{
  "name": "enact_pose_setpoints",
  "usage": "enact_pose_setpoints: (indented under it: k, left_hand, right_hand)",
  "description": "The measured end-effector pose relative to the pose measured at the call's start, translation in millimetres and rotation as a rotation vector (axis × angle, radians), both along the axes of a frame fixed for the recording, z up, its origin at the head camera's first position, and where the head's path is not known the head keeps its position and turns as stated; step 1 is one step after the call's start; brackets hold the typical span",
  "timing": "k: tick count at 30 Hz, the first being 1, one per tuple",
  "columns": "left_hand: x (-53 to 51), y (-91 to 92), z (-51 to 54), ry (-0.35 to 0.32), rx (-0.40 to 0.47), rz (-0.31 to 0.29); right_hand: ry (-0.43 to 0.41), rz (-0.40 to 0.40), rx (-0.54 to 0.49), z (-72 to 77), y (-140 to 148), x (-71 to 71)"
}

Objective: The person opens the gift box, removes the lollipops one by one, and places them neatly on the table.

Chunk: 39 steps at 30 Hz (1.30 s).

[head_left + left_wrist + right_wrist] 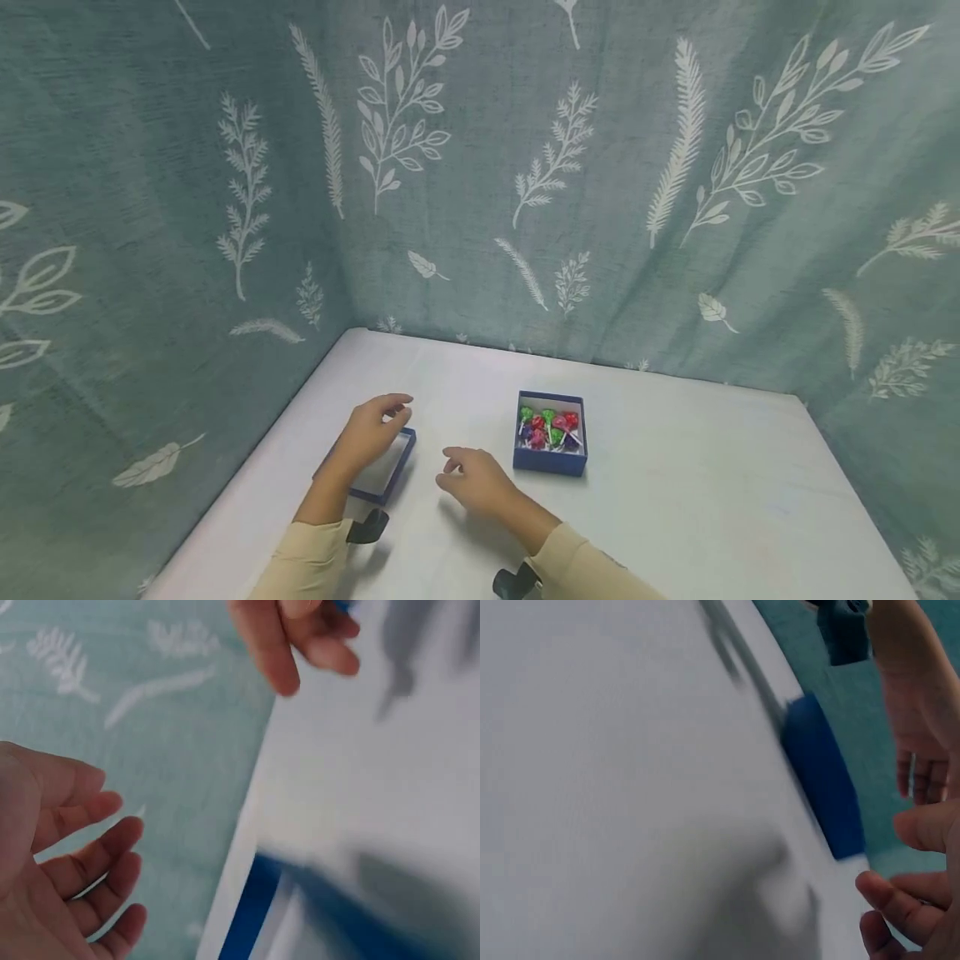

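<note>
A shallow blue box lid (399, 468) lies on the left side of the table with its white inside facing up. Above it hovers my left hand (372, 433), fingers loosely bent and nothing between them. My right hand (478, 483) is over the table between the lid and a blue box (550, 462), also holding nothing. Wrapped lollipops (549, 425) in red, green, pink and purple fill much of the open box. In the left wrist view, the lid's blue edge (251, 907) is partly blurred below the hands.
The white table (697, 492) meets a green-grey curtain (480, 167) with white leaf prints at its back and left edges. Dark camera mounts (367, 527) sit at both wrists, below the beige sleeves (307, 554).
</note>
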State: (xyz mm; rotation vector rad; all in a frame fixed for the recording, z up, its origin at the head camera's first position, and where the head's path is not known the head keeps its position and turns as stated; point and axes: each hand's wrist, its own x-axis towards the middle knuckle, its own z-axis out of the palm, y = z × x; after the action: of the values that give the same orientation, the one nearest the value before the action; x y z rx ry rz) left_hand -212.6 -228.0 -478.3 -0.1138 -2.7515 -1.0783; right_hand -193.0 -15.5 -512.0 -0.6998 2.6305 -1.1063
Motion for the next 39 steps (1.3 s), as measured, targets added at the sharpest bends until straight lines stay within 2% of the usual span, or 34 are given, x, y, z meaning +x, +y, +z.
enact_pose_setpoints:
  k: [7,11,15,18,20,23,26,31,39]
  left_hand:
    - [-12.7,51.4,-11.5,-0.019,0.078,-0.105]
    - [-21.1,76.9,-25.4,-0.074,0.134,-0.243]
    - [-31.4,98.5,-42.6,-0.124,0.226,-0.354]
    - [-36.1,115.3,-53.1,-0.150,0.299,-0.368]
    - [-35.6,126.0,-57.5,-0.179,0.336,-0.354]
    - [-31.5,136.9,-63.8,-0.204,0.350,-0.337]
    - [-26.0,138.2,-68.8,-0.213,0.346,-0.307]
    - [-23.8,134.4,-73.5,-0.189,0.326,-0.261]
    - [-31.2,148.1,-80.0,-0.182,0.294,-0.299]
  right_hand:
    - [0.062,0.100,-0.088,14.0,55.9,-4.9]
    - [0.072,0.104,-0.076,26.5,86.6,-8.5]
    - [0.094,0.054,-0.047,34.5,114.6,-20.1]
    - [0.135,-0.006,-0.020,36.3,133.9,-32.8]
    - [0.166,-0.067,0.021,37.2,145.1,-41.0]
    - [0.213,-0.168,0.115,37.9,156.7,-52.1]
    - [0.263,-0.241,0.239,36.5,159.7,-62.1]
    - [0.283,-0.280,0.368,35.0,153.6,-73.2]
    - [0.229,-0.261,0.586,27.9,149.1,-82.4]
